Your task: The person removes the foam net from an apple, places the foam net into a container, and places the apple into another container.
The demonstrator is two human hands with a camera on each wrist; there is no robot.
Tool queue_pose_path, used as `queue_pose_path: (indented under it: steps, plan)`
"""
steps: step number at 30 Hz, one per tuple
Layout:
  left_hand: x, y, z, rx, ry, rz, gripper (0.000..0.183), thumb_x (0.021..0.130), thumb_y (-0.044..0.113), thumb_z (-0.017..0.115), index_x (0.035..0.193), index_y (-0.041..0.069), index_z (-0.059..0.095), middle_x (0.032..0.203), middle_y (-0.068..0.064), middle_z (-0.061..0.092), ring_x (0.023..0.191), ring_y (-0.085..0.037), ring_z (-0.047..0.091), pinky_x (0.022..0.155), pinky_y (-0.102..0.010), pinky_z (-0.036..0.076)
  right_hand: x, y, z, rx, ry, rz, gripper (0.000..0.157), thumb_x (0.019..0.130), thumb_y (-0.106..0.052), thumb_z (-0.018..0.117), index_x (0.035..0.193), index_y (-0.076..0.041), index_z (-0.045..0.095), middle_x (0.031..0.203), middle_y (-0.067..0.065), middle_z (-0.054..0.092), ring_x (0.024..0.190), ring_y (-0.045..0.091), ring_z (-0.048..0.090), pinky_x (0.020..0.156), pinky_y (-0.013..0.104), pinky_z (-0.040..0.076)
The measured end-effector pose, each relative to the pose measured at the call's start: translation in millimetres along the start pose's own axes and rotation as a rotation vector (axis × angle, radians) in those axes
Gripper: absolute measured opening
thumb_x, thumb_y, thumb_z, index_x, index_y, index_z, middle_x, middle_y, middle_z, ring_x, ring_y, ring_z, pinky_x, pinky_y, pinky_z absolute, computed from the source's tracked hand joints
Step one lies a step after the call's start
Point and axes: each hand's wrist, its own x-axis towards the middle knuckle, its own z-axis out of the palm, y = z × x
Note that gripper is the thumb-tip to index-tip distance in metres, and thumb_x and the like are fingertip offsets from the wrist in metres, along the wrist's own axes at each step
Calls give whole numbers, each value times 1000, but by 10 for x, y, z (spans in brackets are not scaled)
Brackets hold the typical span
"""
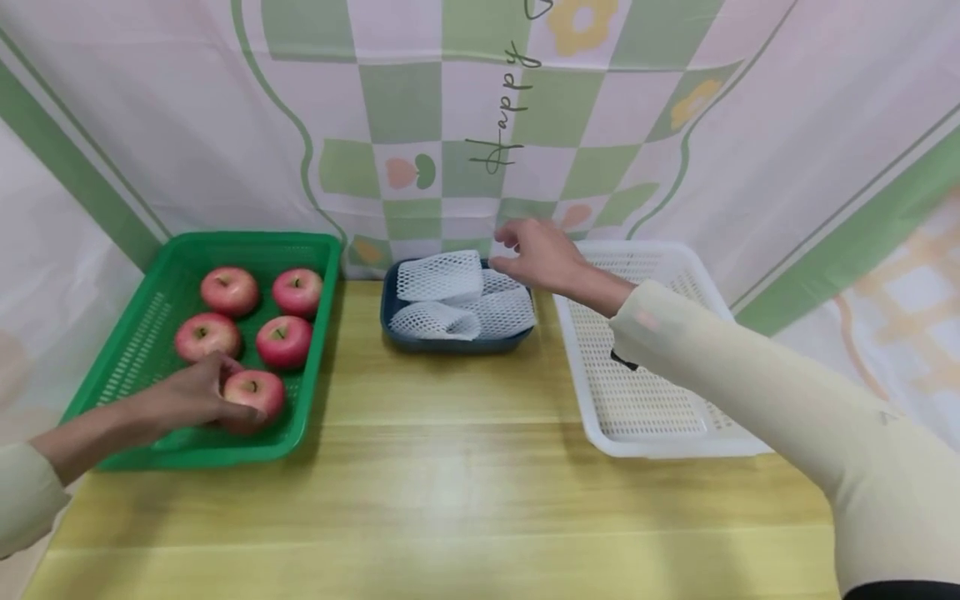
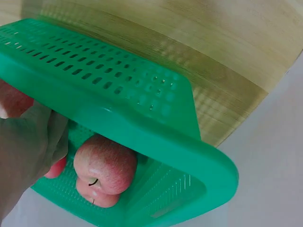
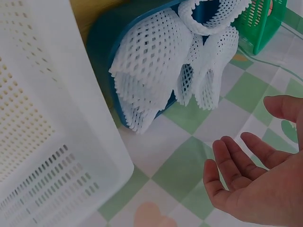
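My left hand [image 1: 197, 392] grips a red apple [image 1: 256, 395] at the near side of the green basket [image 1: 302, 398], thumb and fingers around its sides. Several other apples [image 1: 283, 342] lie behind it in the same basket. In the left wrist view the basket wall partly hides the held apple [image 2: 13, 101]. My right hand [image 1: 542, 257] hovers by the right end of a dark blue tray [image 1: 457, 345] filled with white foam net sleeves [image 1: 438, 279]. The right wrist view shows that hand [image 3: 265, 175] with loosely bent fingers and nothing in them, apart from the foam nets [image 3: 149, 52].
A white perforated basket [image 1: 637, 408] stands on the right, partly under my right forearm. All the containers sit on a wooden table [image 1: 450, 492]. Behind them hangs a green-and-white checked cloth [image 1: 405, 100].
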Motion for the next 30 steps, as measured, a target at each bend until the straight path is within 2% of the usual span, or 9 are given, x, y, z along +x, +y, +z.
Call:
queue_pose_path:
  steps: [5,7,13,21,30]
  plan:
    - [29,7,22,-40,-40,22,38,89,17,84,98,-1,51,73,4,47,67,-8,47,59,-23,44,-60,37,-15,21,-7,-9,48,96,-25,71,134,4,66,132,24,70,125,38,64,105,51,53]
    - [38,13,33,-49,-48,19,40,89,17,84,99,-1,49,76,2,47,69,-10,48,61,-23,44,-82,59,-18,21,-8,-11,48,95,-25,71,133,4,67,132,24,70,125,38,64,106,52,53]
    - [47,-5,55,26,-41,20,57,91,17,82,121,-9,42,103,-11,53,94,-21,51,71,-22,46,-131,103,-22,12,2,-22,46,94,-25,73,130,4,69,127,22,72,119,37,67,102,51,55]
    - [89,27,91,22,-39,60,52,88,14,82,117,-8,46,98,-9,55,87,-18,51,69,-23,47,-183,143,-19,-8,-12,-20,47,95,-25,74,131,4,69,127,23,73,120,38,68,104,51,55]
    - [97,7,58,15,-55,56,53,89,14,81,119,-10,45,106,-13,56,94,-21,52,73,-23,48,-251,168,-11,0,-30,-39,45,95,-24,74,129,4,70,128,21,73,118,37,69,102,51,56]
